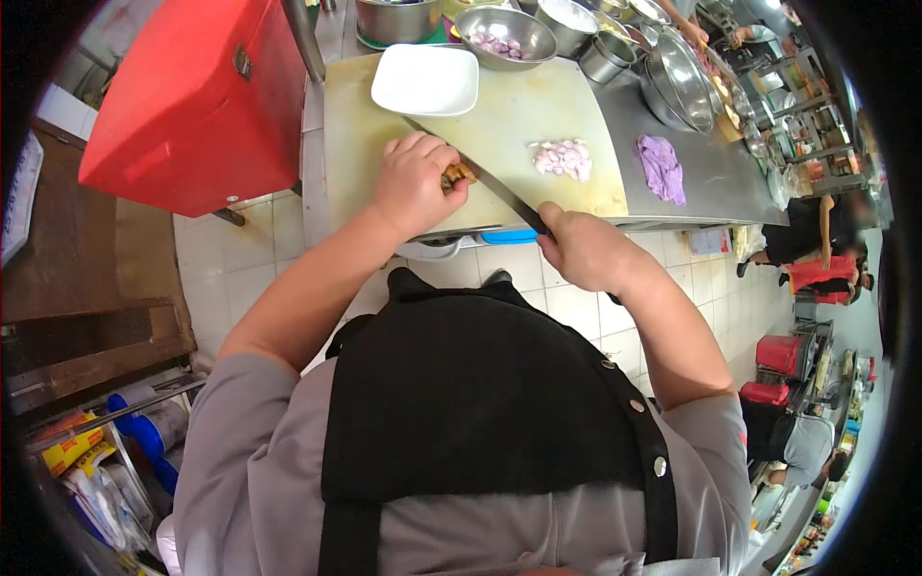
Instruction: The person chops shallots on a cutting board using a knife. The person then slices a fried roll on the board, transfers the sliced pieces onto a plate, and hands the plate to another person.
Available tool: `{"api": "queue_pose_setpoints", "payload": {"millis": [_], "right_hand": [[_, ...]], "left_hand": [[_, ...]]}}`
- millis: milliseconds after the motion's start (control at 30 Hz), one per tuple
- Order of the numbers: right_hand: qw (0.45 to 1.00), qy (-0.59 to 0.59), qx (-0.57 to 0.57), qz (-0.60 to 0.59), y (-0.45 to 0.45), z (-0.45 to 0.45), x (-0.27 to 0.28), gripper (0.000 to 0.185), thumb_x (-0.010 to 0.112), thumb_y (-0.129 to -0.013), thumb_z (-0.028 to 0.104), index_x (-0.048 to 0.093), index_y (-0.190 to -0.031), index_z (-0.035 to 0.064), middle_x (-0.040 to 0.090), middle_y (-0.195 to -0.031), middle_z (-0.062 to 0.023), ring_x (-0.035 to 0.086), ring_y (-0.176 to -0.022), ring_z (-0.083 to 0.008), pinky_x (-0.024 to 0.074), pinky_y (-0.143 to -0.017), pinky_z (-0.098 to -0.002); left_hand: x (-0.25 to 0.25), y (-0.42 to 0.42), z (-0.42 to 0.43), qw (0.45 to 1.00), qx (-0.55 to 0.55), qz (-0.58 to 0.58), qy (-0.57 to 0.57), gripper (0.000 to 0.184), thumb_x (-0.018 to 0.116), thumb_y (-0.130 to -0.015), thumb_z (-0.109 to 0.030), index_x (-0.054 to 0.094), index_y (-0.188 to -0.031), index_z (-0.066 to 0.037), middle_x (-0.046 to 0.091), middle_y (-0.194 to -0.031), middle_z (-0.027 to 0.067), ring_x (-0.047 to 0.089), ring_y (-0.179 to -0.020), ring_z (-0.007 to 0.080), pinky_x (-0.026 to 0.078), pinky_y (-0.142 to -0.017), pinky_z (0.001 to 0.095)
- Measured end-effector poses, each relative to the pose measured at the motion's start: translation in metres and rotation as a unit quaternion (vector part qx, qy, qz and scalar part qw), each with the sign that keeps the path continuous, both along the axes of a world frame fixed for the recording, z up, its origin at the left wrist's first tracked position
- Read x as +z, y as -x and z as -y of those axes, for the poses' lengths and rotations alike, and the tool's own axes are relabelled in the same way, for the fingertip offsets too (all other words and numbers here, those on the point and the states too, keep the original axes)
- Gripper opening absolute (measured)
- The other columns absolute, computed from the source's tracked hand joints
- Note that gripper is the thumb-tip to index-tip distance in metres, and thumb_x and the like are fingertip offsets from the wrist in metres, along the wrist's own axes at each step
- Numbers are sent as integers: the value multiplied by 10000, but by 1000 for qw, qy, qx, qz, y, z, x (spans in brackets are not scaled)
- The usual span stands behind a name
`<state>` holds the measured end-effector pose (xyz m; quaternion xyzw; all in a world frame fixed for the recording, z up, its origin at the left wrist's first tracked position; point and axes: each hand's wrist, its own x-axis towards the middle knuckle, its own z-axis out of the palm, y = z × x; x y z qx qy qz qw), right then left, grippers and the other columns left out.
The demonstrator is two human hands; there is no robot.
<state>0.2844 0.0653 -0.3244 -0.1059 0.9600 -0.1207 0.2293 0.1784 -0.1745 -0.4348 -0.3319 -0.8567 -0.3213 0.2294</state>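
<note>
My right hand (586, 245) is closed around the black handle of a long kitchen knife (499, 188), whose blade slants up and left across the cutting board (384, 144). Beside the blade, my left hand (415, 178) presses a small brown piece of food (457, 175) against the board with curled fingers. What kind of food it is, I cannot make out. A white square dish (424, 81) sits just beyond my left hand. Chopped pale pinkish pieces, like shallot (563, 159), lie in a pile at the board's right side.
A steel bowl with purple pieces (506, 38) stands at the board's far edge. Several steel bowls (677, 86) crowd the counter to the right, near a purple cloth (661, 170). A red cooler box (197, 110) borders the board's left. Other people work farther right.
</note>
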Motion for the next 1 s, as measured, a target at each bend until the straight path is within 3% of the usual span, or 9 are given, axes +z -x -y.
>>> {"api": "queue_pose_setpoints", "payload": {"millis": [100,200,300,400,633,700,800,867,1000], "right_hand": [[1000,-1,3,-13,-4,0,-3,225,571,-1022,179,494,-1110,-13,678,-878,-275,651,-884,-490,502,-791,-555],[1000,-11,4,-11,-4,3,-3,226,573,-1021,180,494,-1114,-10,677,-875,-272,651,-885,-487,502,-790,-555],[1000,-17,2,-10,-5,4,-1,226,573,-1019,185,498,-1111,-7,681,-883,-271,656,-889,-485,506,-794,-556],[1000,-21,-7,13,-11,1,14,222,568,-1018,191,506,-1105,-3,689,-896,-270,662,-896,-484,511,-804,-558],[999,6,-16,43,-31,-20,23,211,591,-1013,179,489,-1099,16,663,-864,-249,638,-849,-487,484,-744,-562],[999,3,-13,46,-26,-14,17,226,581,-1014,190,494,-1102,2,677,-863,-258,659,-856,-488,505,-769,-566],[1000,18,-4,-5,-29,-17,-42,237,579,-1016,201,488,-1120,8,689,-884,-262,669,-867,-485,517,-767,-567],[999,-14,-32,-16,-29,-3,-64,240,573,-1021,210,491,-1138,17,703,-916,-273,682,-889,-481,538,-786,-559],[999,9,-32,-25,-30,-7,-48,230,579,-1021,214,506,-1127,23,702,-932,-258,675,-882,-475,527,-773,-561]], "left_hand": [[23,-6,-3,1000,11,15,-11,256,817,-718,-193,702,-930,-107,653,-1042,38,609,-1063,267,453,-915,430],[22,10,-8,997,-68,5,38,229,811,-721,-182,714,-917,-116,638,-1096,39,587,-1117,260,440,-949,436],[19,22,-8,986,-99,63,118,185,810,-726,-181,726,-883,-132,639,-1090,32,579,-1139,261,428,-973,444],[21,25,-8,983,-107,71,128,159,810,-737,-191,738,-866,-133,639,-1081,26,582,-1135,258,428,-985,447],[18,27,-5,978,-133,73,142,246,783,-785,-197,802,-1027,-156,664,-1232,43,566,-1244,252,419,-1052,440],[19,31,-4,971,-151,72,170,275,771,-802,-195,810,-1073,-167,663,-1282,40,557,-1275,252,418,-1064,445],[18,33,-2,956,-164,95,224,284,724,-858,-225,813,-1127,-199,654,-1341,22,532,-1297,217,396,-1087,438],[18,33,-2,954,-177,99,221,277,751,-838,-215,811,-1106,-182,656,-1329,38,539,-1301,245,404,-1090,449],[17,37,0,949,-187,91,238,340,776,-845,-246,780,-1177,-178,655,-1328,61,537,-1314,269,404,-1101,460]]}}
